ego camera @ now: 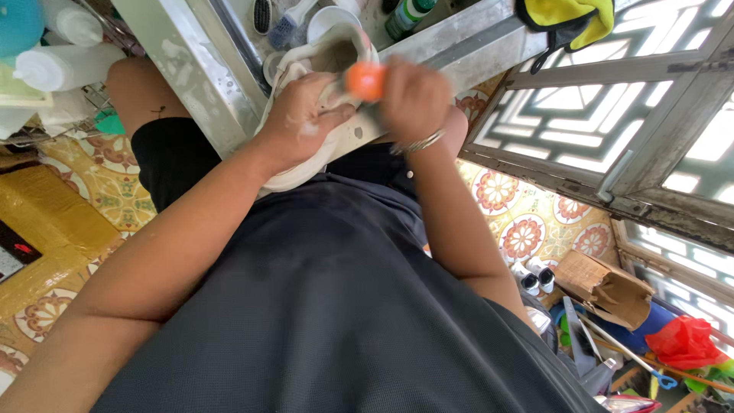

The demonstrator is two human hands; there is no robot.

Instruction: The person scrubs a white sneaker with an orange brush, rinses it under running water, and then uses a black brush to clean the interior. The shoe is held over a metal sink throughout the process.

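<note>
White shoe (306, 164), soft and wet-slick, likely light; left hand (302, 122) clenched round its side, the best hold; right hand (413, 95) grips an orange brush (364, 80) above left fingertips

Cream shoe (306, 92), orange brush handle (364, 80), floral-patterned floor tiles (527, 222)

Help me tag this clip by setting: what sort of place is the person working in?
Probably a home washing corner or small shoe-cleaning spot. The left hand holds a white shoe over a metal sink, brushes and bottles lie about it, and the floor is patterned tile.
</note>
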